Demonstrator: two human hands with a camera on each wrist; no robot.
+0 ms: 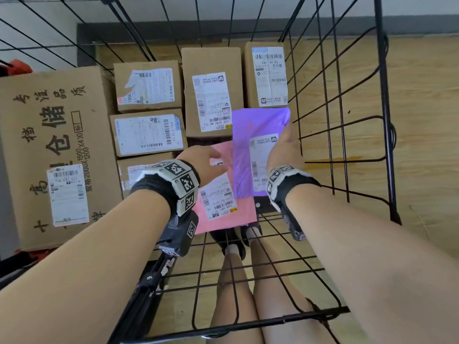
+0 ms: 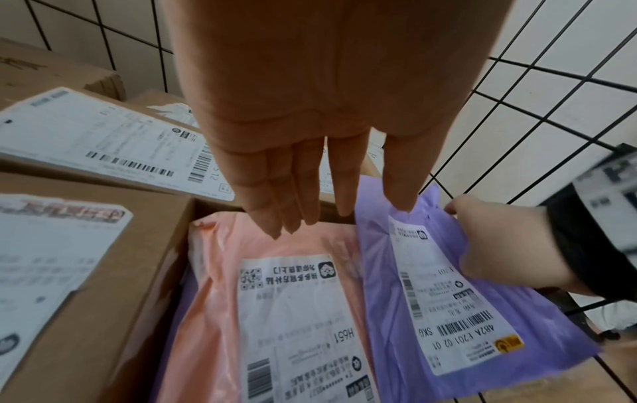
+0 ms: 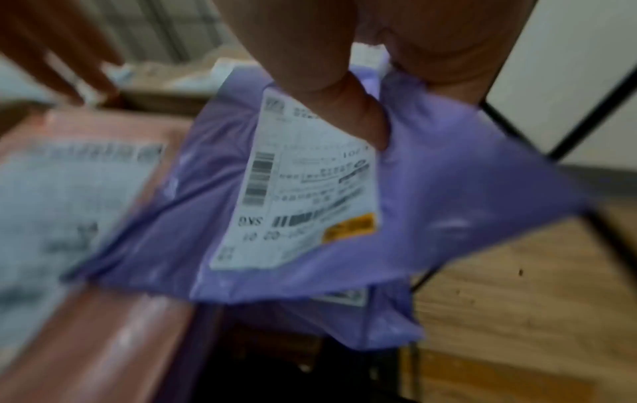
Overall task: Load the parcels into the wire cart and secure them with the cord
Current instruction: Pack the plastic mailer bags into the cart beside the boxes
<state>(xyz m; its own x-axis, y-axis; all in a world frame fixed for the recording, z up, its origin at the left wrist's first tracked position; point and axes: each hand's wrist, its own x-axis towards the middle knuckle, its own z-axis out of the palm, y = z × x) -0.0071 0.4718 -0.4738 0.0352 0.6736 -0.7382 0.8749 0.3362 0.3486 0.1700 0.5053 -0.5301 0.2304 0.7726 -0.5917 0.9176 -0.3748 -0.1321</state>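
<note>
purple plastic is what the right hand (image 1: 283, 150) holds: a purple mailer bag (image 1: 258, 135) with a white shipping label, pinched at its right edge with the thumb on top, as the right wrist view shows. it hangs tilted inside the wire cart (image 1: 357, 135), its left edge over a pink mailer bag (image 1: 223, 214) that lies flat below. the left hand (image 1: 206, 165) is spread flat with straight fingers above the pink bag's upper end, holding nothing; whether it touches the bag cannot be told. another purple bag (image 3: 379, 321) shows under the held one in the right wrist view.

brown cardboard parcels fill the far and left parts of the cart: three boxes (image 1: 149, 135) in a column on the left, a tall box (image 1: 211, 90) in the middle and a narrower box (image 1: 265, 73) at the far right, each with a white label facing up. the held bag's top edge sits just below the narrow box.

outside the cart on the left stands a large cardboard carton (image 1: 49, 150) printed with big black characters and carrying its own label. the floor (image 1: 422, 120) is pale wood-grain board, seen through the black wire grid. a dark baseboard (image 1: 422, 24) runs below a light wall at the far side. the person's legs and shoes show through the near wire panel.
</note>
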